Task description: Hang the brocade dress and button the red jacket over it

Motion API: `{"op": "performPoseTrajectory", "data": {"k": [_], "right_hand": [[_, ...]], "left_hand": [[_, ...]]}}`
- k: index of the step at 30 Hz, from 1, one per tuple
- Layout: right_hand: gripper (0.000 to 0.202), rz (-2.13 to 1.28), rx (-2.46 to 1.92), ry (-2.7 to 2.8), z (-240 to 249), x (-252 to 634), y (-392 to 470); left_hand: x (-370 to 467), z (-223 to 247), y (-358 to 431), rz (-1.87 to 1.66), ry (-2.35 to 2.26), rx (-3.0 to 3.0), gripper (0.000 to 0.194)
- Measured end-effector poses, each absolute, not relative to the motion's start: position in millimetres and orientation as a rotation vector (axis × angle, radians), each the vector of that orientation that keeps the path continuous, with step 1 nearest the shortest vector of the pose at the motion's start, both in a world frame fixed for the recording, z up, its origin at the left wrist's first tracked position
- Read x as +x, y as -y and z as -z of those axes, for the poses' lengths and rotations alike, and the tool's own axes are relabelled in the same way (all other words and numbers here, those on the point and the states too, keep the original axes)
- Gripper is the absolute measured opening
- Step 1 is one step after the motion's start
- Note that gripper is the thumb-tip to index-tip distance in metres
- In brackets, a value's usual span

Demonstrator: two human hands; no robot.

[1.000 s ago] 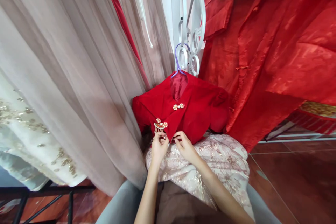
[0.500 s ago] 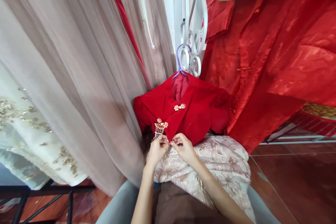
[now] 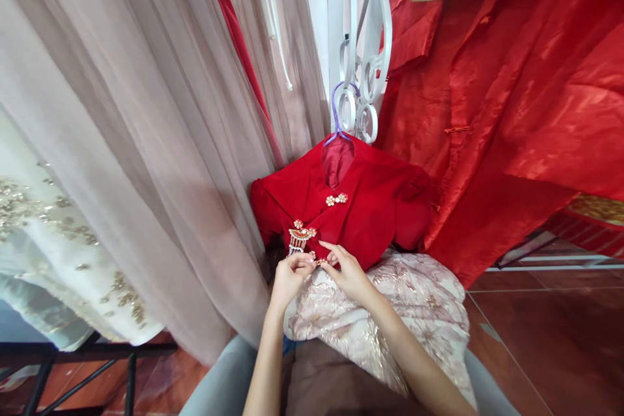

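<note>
A red velvet jacket (image 3: 370,221) hangs spread out in front of me on a purple hanger (image 3: 336,123). A flower-shaped clasp (image 3: 336,199) joins its front near the neck, and a fan-shaped beaded ornament (image 3: 299,239) with tassels sits lower left. At the jacket's bottom edge is another small flower clasp (image 3: 322,262). My left hand (image 3: 291,278) is closed, fingertips pinching at this clasp's left side. Across from it, my right hand (image 3: 348,273) pinches the right side, with one finger raised against the velvet. The fingers partly hide the clasp.
Pale floral brocade fabric (image 3: 419,299) lies over my lap, below the jacket. Sheer beige drapes (image 3: 195,143) hang close on the left, red satin garments (image 3: 487,110) on the right. The hanger hooks onto a white scrolled metal frame (image 3: 373,78). Black metal bars (image 3: 130,377) stand lower left.
My right hand has loosened, lifting one finger away from the edge. A small gap has opened between the fingertips, so more of the lower clasp shows. The view has shifted slightly.
</note>
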State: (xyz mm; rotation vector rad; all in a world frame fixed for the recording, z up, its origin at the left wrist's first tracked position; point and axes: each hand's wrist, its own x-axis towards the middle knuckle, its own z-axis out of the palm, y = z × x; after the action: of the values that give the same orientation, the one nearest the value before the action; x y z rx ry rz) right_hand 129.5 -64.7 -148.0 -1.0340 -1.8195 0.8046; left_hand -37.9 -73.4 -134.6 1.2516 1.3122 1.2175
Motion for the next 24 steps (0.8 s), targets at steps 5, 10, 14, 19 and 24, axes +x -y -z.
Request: {"op": "performPoseTrajectory", "data": {"k": [5,10,14,19,24], "right_hand": [[0.042,-0.845,-1.003,1.852,147,130,58],[0.042,-0.854,-1.004,1.848,147,128,57],[0.038,-0.795,-1.078,1.758,149,120,56],[0.037,-0.762,-1.076,1.787,150,117,58],[0.036,-0.776,-1.087,1.811,147,120,58]], "left_hand": [[-39,142,72,-1.239,-1.256,1.138,0.028],[-36,141,72,-1.212,-1.240,1.116,0.030],[-33,138,73,-1.246,-1.268,1.103,0.027],[-32,138,75,-1.271,-1.283,1.107,0.030],[-31,140,75,-1.304,-1.298,1.108,0.026]]}}
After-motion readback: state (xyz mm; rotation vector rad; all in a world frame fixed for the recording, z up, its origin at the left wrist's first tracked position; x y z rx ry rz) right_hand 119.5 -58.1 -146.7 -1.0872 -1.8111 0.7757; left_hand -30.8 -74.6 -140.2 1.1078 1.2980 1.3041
